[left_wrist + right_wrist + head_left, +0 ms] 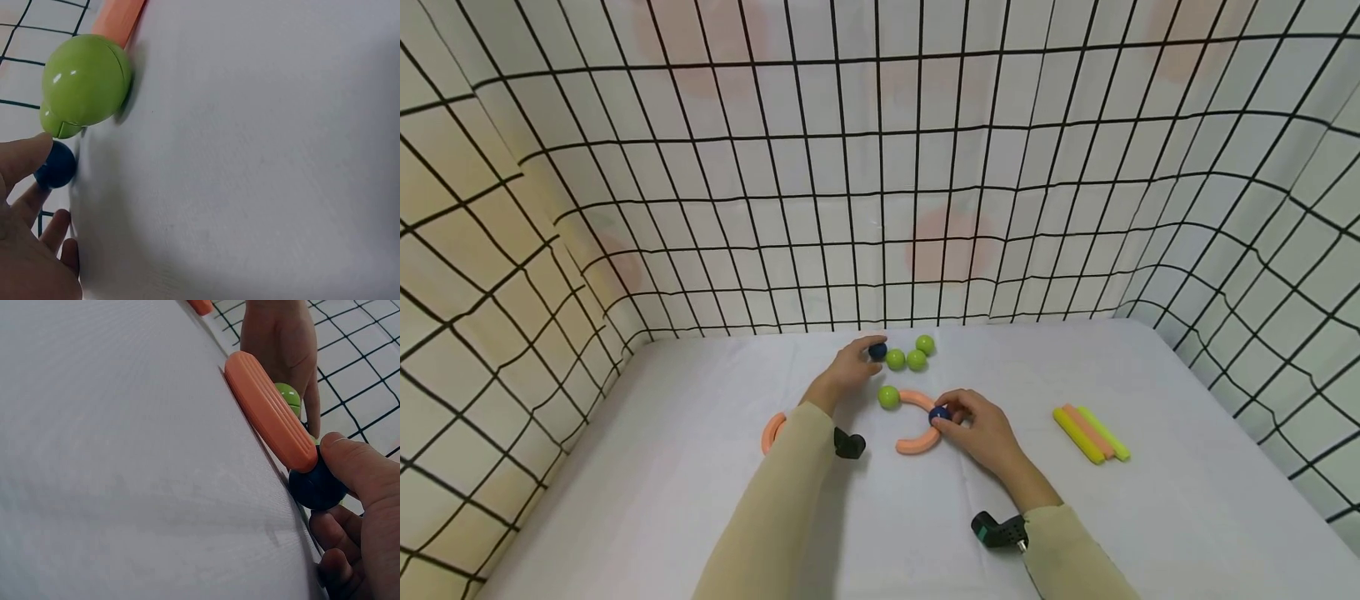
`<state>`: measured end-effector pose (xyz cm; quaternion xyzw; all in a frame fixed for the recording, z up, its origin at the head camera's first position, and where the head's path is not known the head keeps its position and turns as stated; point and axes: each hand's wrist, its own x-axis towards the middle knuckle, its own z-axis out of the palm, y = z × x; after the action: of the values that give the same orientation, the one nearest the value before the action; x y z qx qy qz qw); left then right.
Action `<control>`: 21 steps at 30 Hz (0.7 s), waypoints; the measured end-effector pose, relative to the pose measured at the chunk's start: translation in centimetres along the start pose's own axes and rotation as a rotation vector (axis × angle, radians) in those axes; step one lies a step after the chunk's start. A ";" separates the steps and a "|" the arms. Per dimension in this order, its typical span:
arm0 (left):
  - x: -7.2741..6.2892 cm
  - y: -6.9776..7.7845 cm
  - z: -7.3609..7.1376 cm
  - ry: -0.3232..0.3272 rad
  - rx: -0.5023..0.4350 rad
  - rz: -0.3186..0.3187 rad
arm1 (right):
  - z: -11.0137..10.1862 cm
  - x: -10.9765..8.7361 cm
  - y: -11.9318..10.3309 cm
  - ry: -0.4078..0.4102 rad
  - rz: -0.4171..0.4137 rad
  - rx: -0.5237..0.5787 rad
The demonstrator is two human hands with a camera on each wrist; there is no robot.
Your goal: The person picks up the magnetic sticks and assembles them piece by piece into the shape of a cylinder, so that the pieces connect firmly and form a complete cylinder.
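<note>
My right hand [981,425] pinches a dark blue ball [317,484] between thumb and fingers. Two curved orange pieces [916,446] meet at this ball, and a green ball [888,397] sits at the far end of the upper one. Farther back, the thumb and fingers of my left hand [852,365] are around a second blue ball [57,165], which lies on the table. Several green balls [916,360] lie just right of it. In the left wrist view, a large green ball [86,80] joined to an orange piece stands nearer the camera.
Another curved orange piece [772,433] lies left, partly behind my left sleeve. At the right, yellow, orange and green sticks [1090,434] lie side by side on the white table [1187,517]. A black wire grid [880,200] stands around the back and sides.
</note>
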<state>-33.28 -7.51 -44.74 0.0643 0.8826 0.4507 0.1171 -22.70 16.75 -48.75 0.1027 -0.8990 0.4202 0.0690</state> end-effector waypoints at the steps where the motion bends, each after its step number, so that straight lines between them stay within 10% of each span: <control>1: 0.0 0.0 0.0 0.000 0.003 -0.001 | 0.0 0.0 0.0 0.002 -0.001 0.000; 21: -0.6 -0.2 -0.4 0.117 0.082 -0.047 | 0.1 0.0 0.0 0.006 -0.001 -0.015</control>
<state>-32.80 -8.05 -44.59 0.0220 0.9070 0.4141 0.0730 -22.73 16.64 -48.82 0.1011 -0.9018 0.4137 0.0728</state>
